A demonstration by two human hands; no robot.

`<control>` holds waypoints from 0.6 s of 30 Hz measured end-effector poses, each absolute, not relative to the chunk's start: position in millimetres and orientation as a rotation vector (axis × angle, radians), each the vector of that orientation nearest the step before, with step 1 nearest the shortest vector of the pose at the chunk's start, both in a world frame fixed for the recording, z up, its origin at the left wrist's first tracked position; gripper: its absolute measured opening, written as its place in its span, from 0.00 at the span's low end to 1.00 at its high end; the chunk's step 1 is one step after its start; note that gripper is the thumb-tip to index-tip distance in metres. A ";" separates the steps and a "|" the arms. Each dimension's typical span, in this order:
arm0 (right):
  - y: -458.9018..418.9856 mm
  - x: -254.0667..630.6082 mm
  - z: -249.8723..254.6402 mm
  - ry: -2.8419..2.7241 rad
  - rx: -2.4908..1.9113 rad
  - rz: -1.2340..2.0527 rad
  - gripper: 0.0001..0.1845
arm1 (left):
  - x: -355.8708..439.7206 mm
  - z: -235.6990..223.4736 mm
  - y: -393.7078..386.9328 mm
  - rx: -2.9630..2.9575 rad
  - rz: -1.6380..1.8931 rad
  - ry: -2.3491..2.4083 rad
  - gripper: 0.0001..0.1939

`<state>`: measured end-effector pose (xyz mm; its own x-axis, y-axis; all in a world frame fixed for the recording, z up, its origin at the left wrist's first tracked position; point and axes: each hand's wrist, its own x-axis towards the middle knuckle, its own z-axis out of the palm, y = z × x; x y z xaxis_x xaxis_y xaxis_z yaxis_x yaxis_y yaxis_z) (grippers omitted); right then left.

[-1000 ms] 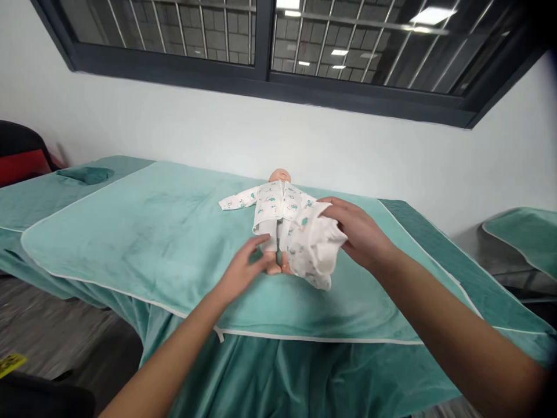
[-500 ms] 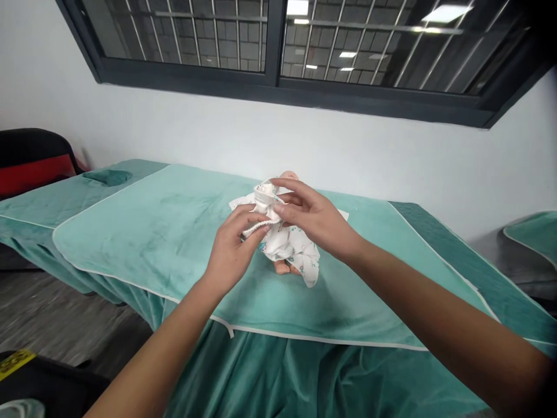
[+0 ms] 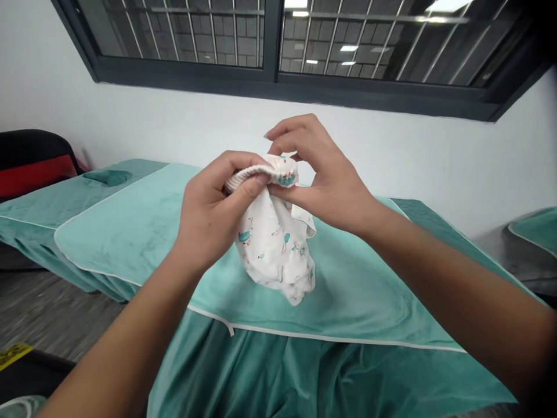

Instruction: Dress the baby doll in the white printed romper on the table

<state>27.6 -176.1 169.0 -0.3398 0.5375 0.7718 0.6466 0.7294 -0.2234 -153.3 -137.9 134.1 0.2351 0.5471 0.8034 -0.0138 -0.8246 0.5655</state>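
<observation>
Both hands hold up a small white baby garment point(image 3: 274, 249) printed with teal and pink figures, lifted in front of the camera above the teal bed. My left hand point(image 3: 215, 209) pinches its ribbed elastic edge between thumb and fingers. The same edge is gripped by my right hand point(image 3: 319, 177) at the garment's top, its upper fingers curled above it. The rest of the cloth hangs down below the hands. The doll that lay on the bed is hidden behind hands and cloth.
A teal towel with white piping point(image 3: 130, 232) covers the bed, which stands against a white wall under a dark-framed window point(image 3: 274, 46). A folded teal cloth point(image 3: 107, 176) lies at the far left. A black and red chair point(image 3: 30, 159) stands left; another teal bed point(image 3: 537, 229) right.
The garment has been lifted off the doll's legs, from bed level up toward the camera. My left hand left the doll's feet and took hold of the ribbed edge.
</observation>
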 end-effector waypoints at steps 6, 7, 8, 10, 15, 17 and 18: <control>-179.7 21.0 178.0 -1.901 -0.867 0.080 0.10 | -152.3 147.6 -136.9 1.969 1.626 0.455 0.05; -178.2 22.6 177.1 -1.886 -0.876 0.134 0.08 | -153.7 148.2 -136.1 1.953 1.595 0.483 0.06; -175.8 25.2 175.2 -1.868 -0.883 0.194 0.09 | -155.8 148.3 -135.0 1.920 1.563 0.515 0.07; -169.4 33.3 168.7 -1.819 -0.887 0.334 0.12 | -162.1 147.2 -132.0 1.849 1.429 0.577 0.12; -156.3 56.7 145.2 -1.737 -0.974 0.723 0.17 | -175.7 141.2 -123.9 1.848 0.679 0.609 0.16; -157.3 59.3 138.1 -1.771 -1.034 0.840 0.18 | -173.6 136.8 -121.6 1.827 0.681 0.608 0.16; -159.2 58.5 135.4 -1.800 -1.058 0.892 0.19 | -170.9 133.9 -120.6 1.806 0.759 0.612 0.16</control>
